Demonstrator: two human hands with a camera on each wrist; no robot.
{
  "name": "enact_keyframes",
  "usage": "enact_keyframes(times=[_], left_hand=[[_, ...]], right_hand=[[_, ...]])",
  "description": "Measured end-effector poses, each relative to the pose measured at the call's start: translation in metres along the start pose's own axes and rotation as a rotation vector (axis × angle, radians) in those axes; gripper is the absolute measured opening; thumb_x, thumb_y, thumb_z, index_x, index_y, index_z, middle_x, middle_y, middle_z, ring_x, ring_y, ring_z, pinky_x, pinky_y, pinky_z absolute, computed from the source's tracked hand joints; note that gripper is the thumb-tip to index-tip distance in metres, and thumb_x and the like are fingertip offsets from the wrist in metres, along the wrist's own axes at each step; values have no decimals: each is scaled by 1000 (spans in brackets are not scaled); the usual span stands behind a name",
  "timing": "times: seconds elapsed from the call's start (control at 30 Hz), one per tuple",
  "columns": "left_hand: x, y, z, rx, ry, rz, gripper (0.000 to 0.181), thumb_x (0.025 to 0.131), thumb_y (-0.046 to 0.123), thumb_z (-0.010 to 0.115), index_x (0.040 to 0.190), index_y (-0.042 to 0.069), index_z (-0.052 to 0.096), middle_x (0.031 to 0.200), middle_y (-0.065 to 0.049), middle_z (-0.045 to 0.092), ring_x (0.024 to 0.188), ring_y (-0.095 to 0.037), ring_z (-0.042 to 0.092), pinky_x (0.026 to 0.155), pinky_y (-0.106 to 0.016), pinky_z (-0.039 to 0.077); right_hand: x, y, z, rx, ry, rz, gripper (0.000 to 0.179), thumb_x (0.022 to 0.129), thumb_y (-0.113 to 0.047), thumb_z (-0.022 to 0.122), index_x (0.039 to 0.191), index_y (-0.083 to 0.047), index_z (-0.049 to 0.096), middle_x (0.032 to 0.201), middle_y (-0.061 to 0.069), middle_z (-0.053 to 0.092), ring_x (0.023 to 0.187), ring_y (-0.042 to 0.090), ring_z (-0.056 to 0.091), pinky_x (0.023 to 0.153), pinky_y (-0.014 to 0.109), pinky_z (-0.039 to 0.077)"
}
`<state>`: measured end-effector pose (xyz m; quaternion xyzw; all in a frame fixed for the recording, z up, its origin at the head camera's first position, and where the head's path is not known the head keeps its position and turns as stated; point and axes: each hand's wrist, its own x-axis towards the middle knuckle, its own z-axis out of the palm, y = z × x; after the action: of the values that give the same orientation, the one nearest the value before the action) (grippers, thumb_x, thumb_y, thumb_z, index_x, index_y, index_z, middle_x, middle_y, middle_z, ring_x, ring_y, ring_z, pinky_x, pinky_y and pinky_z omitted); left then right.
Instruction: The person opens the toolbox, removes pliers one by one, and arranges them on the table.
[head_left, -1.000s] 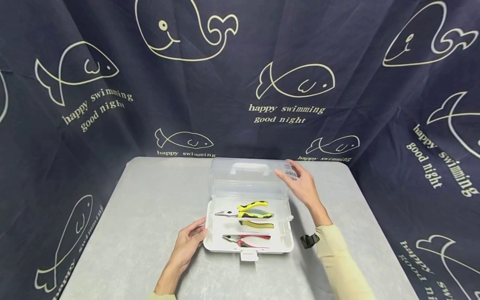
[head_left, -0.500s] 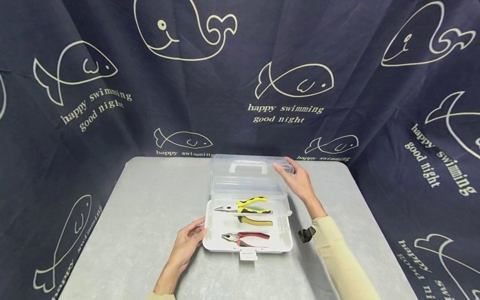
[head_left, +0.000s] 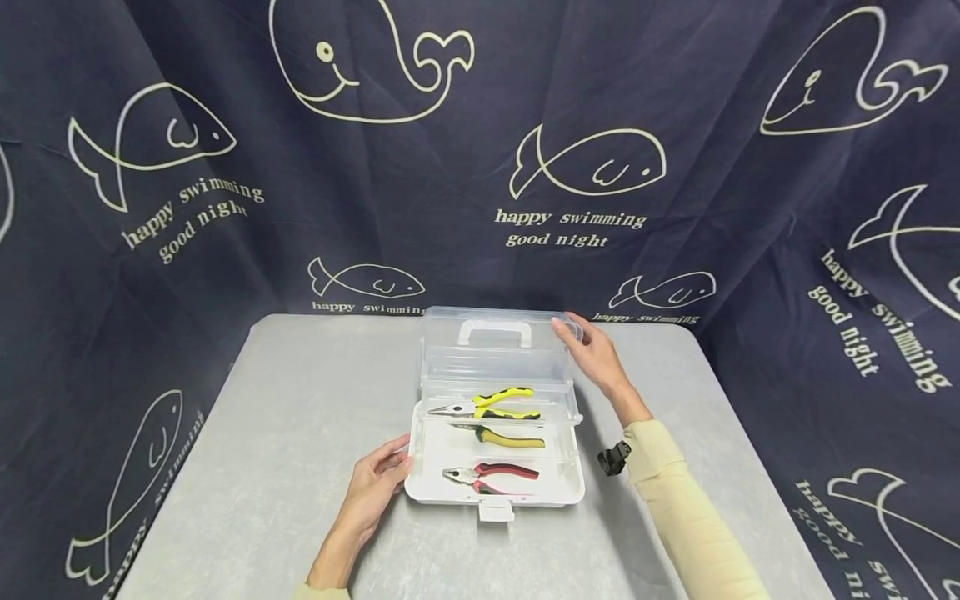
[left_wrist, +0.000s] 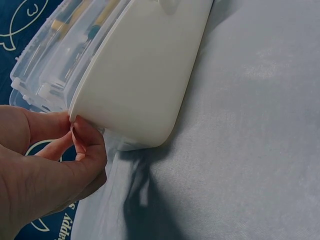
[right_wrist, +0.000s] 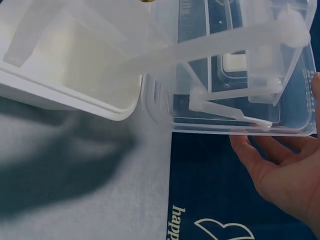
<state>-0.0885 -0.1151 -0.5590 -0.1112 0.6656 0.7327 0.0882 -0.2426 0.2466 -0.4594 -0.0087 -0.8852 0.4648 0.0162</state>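
Observation:
A white toolbox (head_left: pixel 420 479) stands on the grey table with its see-through lid (head_left: pixel 498 362) swung up and back. My left hand (head_left: pixel 375 479) pinches the box's rim at the left side; in the left wrist view thumb and fingertips meet at that rim. My right hand (head_left: pixel 597 354) grips the lid's far right corner, thumb inside and fingers behind it. Yellow-black long-nose pliers (head_left: pixel 506 412) lie on a clear upper tray (left_wrist: pixel 50 65). Below are yellow-handled pliers (head_left: pixel 517 440), their head partly hidden, and red-black combination pliers (head_left: pixel 480 475) nearer the front.
A white latch (head_left: pixel 497 510) hangs at the box's front, and a white handle (head_left: pixel 495 332) sits on the lid. Clear hinge arms (right_wrist: pixel 200 50) link trays and lid. Behind the grey table (head_left: pixel 315 375) hangs a dark blue curtain (head_left: pixel 450 183) with fish drawings.
The right hand has tipped the lid further back, and the clear tray with the long-nose pliers has shifted back with it, baring more of the lower pliers. The left hand stays put.

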Motion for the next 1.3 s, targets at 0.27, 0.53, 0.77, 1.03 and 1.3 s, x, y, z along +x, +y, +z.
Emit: enact_keyframes(times=[0.27,0.53,0.77,1.03,1.3], left_hand=[[3,-4,-2,32,3,-28,45,96,8,70,140,3,61,113,-13,64,96,-17,62,77,-28,55],[11,1,-4,80,10,-22,40,96,13,71,134,1,64,107,-11,67,87,-17,63,72,-30,54],[30,11,1,121,49,2,40,100,21,69,132,-2,64,109,-13,70,84,-16,64,73,-29,57],[54,24,4,139,83,23,38,101,17,66,133,-4,63,110,-15,70,83,-15,63,75,-32,58],[66,27,6,139,89,22,35,101,16,65,131,-3,64,110,-14,71,80,-13,64,76,-33,57]], right_hand=[[6,11,1,91,-51,-30,73,106,-57,45,158,-6,38,146,23,55,129,41,57,107,52,44],[11,13,5,191,-79,-40,63,112,-43,39,156,1,37,147,28,51,136,43,49,111,53,41],[4,-3,-3,285,-123,16,55,113,-27,39,155,8,33,148,35,46,140,50,41,114,57,36],[12,15,6,266,-122,17,61,113,-39,35,158,2,32,151,31,45,139,49,43,115,55,35],[2,-8,1,282,-147,38,55,114,-28,34,158,4,29,152,33,42,141,50,40,116,54,34]])
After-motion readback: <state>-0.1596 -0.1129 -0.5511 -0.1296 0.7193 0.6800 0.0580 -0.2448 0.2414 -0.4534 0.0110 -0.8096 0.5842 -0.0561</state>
